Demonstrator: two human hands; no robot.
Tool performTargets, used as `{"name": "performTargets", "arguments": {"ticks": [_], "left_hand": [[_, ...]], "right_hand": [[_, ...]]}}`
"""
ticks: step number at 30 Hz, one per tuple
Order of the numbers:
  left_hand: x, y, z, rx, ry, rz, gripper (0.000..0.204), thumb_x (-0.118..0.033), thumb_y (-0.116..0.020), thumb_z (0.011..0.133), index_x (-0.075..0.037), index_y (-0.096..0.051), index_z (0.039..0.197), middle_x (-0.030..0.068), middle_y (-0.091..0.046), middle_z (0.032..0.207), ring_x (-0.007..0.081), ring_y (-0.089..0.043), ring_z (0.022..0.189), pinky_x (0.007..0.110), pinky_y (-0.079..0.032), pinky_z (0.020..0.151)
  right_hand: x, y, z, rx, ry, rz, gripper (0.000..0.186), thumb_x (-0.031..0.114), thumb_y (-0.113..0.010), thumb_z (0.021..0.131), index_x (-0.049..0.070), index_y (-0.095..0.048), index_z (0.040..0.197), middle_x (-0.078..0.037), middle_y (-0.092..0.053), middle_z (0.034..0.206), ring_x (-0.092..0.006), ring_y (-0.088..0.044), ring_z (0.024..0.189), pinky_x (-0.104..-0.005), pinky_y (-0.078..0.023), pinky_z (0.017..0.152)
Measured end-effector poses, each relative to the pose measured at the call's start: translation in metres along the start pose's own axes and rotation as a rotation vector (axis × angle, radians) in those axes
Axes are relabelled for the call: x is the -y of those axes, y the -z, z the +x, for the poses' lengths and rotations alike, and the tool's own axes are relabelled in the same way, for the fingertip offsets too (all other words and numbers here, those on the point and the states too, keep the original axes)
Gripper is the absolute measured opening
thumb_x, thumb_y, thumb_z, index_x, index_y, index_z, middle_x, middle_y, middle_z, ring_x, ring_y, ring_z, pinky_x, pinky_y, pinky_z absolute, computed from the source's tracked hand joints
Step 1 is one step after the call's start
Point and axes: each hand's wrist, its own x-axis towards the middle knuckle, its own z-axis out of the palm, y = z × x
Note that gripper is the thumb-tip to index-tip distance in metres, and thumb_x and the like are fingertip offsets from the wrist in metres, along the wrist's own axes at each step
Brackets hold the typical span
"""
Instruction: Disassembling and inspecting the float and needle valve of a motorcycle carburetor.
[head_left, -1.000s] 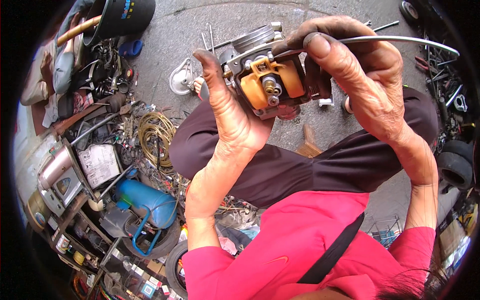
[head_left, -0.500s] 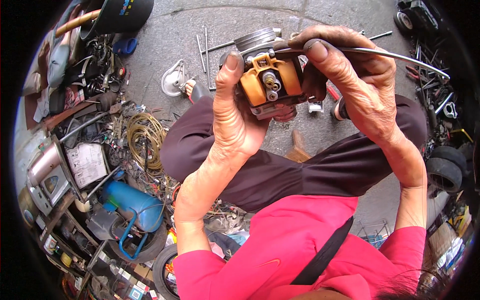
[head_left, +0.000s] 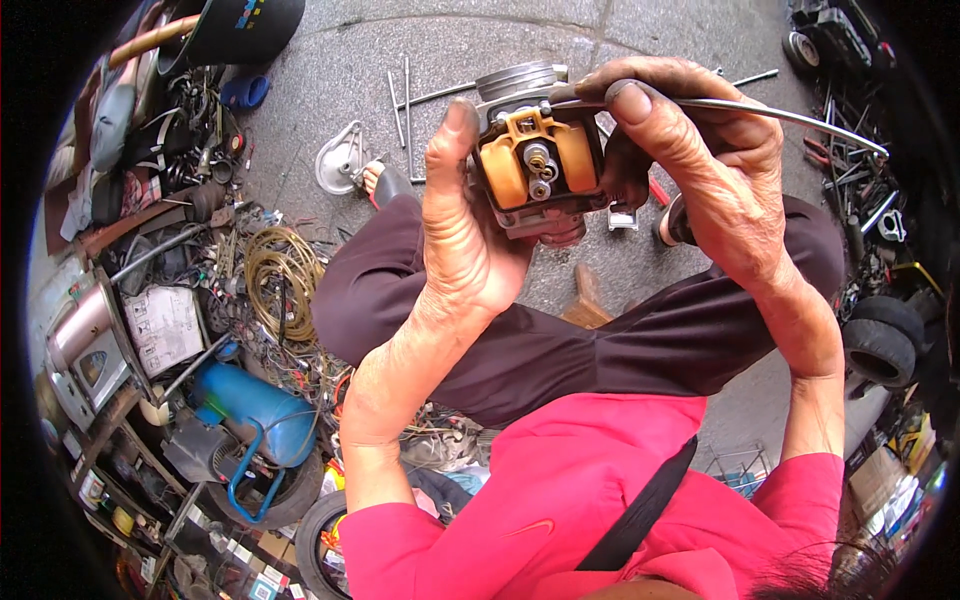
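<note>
My left hand (head_left: 465, 240) cradles a metal carburetor (head_left: 537, 223) from its left side, thumb upright beside it. Its dark underside faces me, showing an orange two-lobed float (head_left: 575, 160) around brass and silver jets (head_left: 540, 165). My right hand (head_left: 725, 195) pinches a long, thin grey metal rod (head_left: 820, 128) with thumb and fingers across the top right of the carburetor; the rod's left end reaches the small fitting above the float, and its other end curves out to the right. My darkened right fingertips are partly hidden behind my thumb.
On the ground lie T-handled wrenches (head_left: 407, 120), a silver plate-like part (head_left: 340, 160) and a wooden piece (head_left: 587, 295) between my legs. Left are a coiled hose (head_left: 278, 285), a blue compressor (head_left: 250, 405) and a black bucket (head_left: 230, 30). Tyres (head_left: 880, 350) and scattered tools line the right.
My hands, the carburetor and the rod sit slightly farther left and lower in the picture, along with the surroundings. The rod's free end slants more downward, and my left thumb is closer to the float.
</note>
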Motion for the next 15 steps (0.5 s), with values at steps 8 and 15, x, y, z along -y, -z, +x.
{"name": "performTargets", "arguments": {"ticks": [8, 15], "left_hand": [[0.0001, 0.0005, 0.0030, -0.001, 0.022, -0.014, 0.067, -0.061, -0.049, 0.079, -0.005, -0.051, 0.116, 0.0074, -0.059, 0.107, 0.0199, -0.057, 0.097, 0.036, -0.045, 0.086], [0.0002, 0.0042, 0.0041, -0.008, 0.027, 0.044, 0.060, -0.058, -0.048, 0.082, -0.005, -0.054, 0.110, 0.0057, -0.063, 0.094, 0.0170, -0.061, 0.084, 0.031, -0.050, 0.074]], "right_hand": [[0.0018, 0.0029, -0.0011, -0.028, -0.038, -0.023, 0.022, 0.018, -0.054, 0.090, 0.000, -0.060, 0.101, -0.008, -0.064, 0.080, -0.0094, -0.057, 0.053, -0.0213, -0.044, 0.046], [-0.0046, 0.0041, 0.0003, -0.010, 0.020, -0.030, 0.022, 0.017, -0.052, 0.090, -0.001, -0.058, 0.102, -0.011, -0.064, 0.086, -0.0116, -0.058, 0.053, -0.0220, -0.045, 0.046]]}}
